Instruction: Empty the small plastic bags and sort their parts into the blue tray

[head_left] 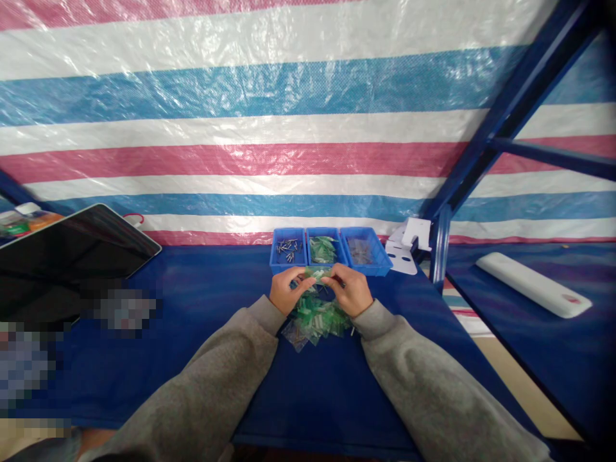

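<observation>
Between them, my left hand (287, 290) and my right hand (350, 290) pinch a small green-tinted plastic bag (317, 274) with something whitish in it. The fingertips of both hands are closed on its lower edge. Right below, a pile of small green and clear plastic bags (320, 317) lies on the blue table. Just beyond my hands stand three blue bins in a row. The left bin (274, 256) holds metal screw-like pieces, the middle bin (310, 232) green bags, and the right bin (384, 262) clear bags.
A dark-screened tablet or monitor (72, 263) leans at the left, with bottles (29, 218) behind it. White bent brackets (403, 247) stand right of the bins, against a blue metal frame (439, 250). A long white device (534, 283) lies on the right-hand table. Striped sheeting hangs behind.
</observation>
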Demonstrator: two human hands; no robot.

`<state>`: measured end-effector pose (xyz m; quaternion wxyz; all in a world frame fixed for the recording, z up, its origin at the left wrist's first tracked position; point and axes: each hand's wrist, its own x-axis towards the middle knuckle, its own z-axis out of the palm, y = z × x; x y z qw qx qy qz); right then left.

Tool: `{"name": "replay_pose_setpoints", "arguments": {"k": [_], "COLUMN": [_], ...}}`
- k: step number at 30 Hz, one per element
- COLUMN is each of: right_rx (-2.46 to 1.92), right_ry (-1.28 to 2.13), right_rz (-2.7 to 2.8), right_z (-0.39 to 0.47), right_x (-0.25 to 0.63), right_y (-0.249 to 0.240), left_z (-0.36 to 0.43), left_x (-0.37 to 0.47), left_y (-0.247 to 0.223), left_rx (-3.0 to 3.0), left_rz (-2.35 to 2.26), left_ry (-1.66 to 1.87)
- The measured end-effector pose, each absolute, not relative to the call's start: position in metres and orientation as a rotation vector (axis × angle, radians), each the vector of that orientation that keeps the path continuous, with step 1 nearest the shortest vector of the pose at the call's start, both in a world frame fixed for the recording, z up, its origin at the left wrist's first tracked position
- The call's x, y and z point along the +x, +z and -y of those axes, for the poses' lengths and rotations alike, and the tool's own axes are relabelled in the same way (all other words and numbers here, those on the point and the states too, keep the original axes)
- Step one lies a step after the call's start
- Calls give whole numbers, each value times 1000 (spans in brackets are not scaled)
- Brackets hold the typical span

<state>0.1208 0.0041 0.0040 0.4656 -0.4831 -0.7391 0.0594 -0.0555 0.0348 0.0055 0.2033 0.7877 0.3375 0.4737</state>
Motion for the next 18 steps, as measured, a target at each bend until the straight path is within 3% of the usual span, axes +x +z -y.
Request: {"name": "replay_pose_setpoints", "arguments": {"k": [13,18], "right_rx": [-1108,-1012], "right_ry": [199,77], "right_rz": [1777,1810], "right_z": [-1,-4], "right_x": [122,124], "right_y": [9,7], "left_z": [-39,-38], "left_x": [-57,-57], "left_y": [4,2], "left_rx": [2090,2015], "left_rz": [-981,-910], "left_ry": [1214,1114]}}
